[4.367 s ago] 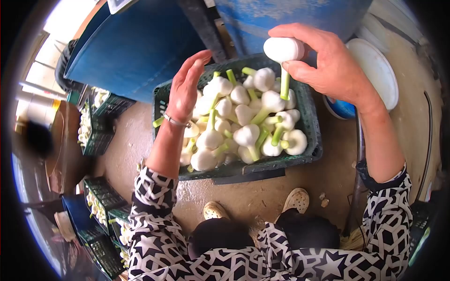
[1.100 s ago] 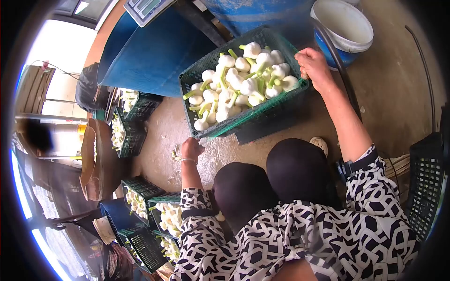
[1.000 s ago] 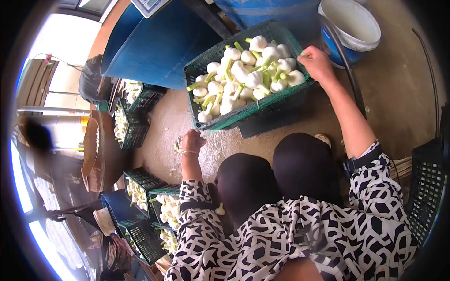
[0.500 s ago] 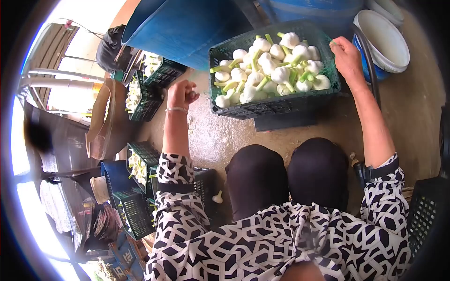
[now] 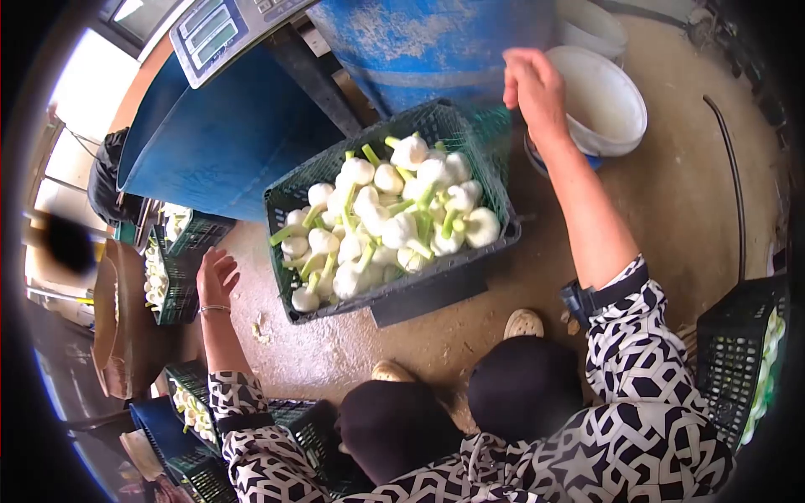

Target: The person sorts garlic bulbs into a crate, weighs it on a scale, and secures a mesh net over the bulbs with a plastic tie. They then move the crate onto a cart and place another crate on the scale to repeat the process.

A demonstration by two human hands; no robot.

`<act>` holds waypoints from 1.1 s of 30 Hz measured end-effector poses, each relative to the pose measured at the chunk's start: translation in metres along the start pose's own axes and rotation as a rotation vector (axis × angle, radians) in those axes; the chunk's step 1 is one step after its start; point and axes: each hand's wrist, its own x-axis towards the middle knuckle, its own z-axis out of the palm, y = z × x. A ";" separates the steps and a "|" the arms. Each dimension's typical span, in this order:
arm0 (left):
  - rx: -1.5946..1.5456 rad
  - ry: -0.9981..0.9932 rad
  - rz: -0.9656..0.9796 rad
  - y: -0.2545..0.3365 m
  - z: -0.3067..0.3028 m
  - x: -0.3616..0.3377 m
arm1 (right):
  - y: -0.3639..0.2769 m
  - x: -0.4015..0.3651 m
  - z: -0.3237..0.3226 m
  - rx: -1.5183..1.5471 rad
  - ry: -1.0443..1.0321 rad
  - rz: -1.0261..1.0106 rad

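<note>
A dark green plastic crate (image 5: 495, 239) stands tilted across the middle of the view, piled with white garlic bulbs (image 5: 369, 210) that have short green stems. Green netting (image 5: 482, 151) shows at its right end. Left of the crate, my left hand (image 5: 218, 277) is apart from it, its fingers loosely spread and holding nothing. My right hand (image 5: 537, 88) hangs above and right of the crate, in front of the white bucket's left side. Its fingers are loosely bent and hold nothing that I can see. Under the crate is a dark flat base (image 5: 432, 298).
A scale display (image 5: 210, 38) is at the upper left, above a large blue tub (image 5: 210, 142). A blue barrel (image 5: 436, 50) and a white bucket (image 5: 616, 101) stand behind. More garlic crates (image 5: 176, 281) line the left; another crate (image 5: 729, 352) is at the right.
My right hand has come off the crate's right end and lifted away. My left hand's fingers have opened out. The view has shifted, bringing the scale display into sight.
</note>
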 end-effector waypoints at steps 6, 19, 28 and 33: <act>0.045 -0.317 -0.246 -0.004 0.082 0.065 | 0.110 0.002 0.004 -0.139 -0.097 0.825; 0.161 -0.549 -0.295 -0.003 0.098 0.146 | 0.137 0.059 0.017 -0.094 -0.625 0.887; 0.560 -0.259 0.331 -0.030 0.094 0.212 | 0.171 0.062 0.065 -0.193 -0.203 0.276; 1.015 0.296 0.918 0.018 0.098 0.151 | 0.093 0.058 0.076 -0.636 0.003 -0.620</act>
